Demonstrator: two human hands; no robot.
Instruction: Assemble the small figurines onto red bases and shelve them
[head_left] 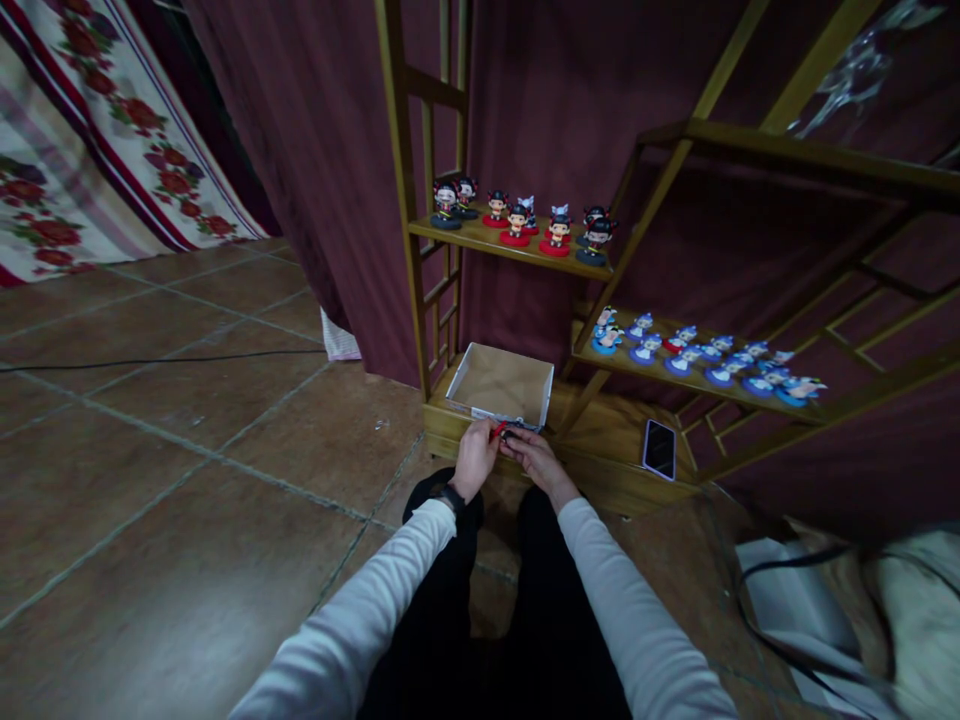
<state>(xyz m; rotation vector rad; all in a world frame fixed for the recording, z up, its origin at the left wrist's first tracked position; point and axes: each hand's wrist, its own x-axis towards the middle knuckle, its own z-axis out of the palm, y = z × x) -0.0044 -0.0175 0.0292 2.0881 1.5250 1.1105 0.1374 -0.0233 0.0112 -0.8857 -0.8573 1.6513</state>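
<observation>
My left hand [475,458] and my right hand [535,455] meet just in front of a shallow open box [501,376] on the lowest shelf. Between their fingertips is a small figurine [504,433], partly covered, of which a red part and a dark part show. The left fingers are closed at the red part, while the right fingers pinch the dark one. Brown cardboard lines the box, whose sides are whitish. On the shelf above stand several similar figurines [516,225] on red or dark round bases.
The wooden shelf unit [517,246] stands before a dark red curtain [300,150]. Several blue-and-white figurines [682,360] occupy the right shelf. Below them lies a phone [660,448]. A bag [802,590] rests on the floor at right, and a black cable [165,360] crosses the tiles at left.
</observation>
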